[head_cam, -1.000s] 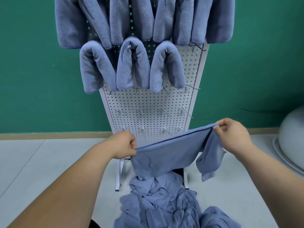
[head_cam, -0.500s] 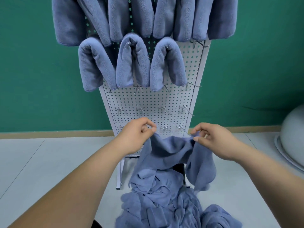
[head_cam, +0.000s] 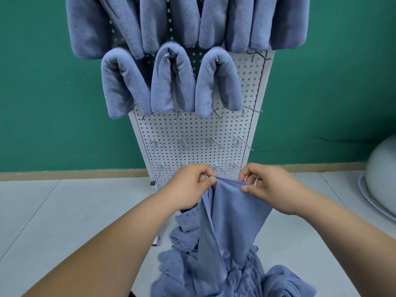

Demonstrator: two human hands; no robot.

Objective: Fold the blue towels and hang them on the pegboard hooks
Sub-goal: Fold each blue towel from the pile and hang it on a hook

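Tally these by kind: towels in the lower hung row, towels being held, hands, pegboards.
Lower-row towels: 3
Held towel: 1
Hands, left hand and right hand: 2
Pegboard: 1
Total: 7

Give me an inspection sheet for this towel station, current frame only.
Surface: pale tiled floor.
Job's things: held towel hangs over the towel pile; folded towels hang on the upper part of the pegboard; lower hooks bare.
Clutter: pale domed object at right edge.
Grippers: left hand and right hand pinch the held towel's top edge, close together.
Cables: nothing seen.
Surroundings: green wall, wooden skirting.
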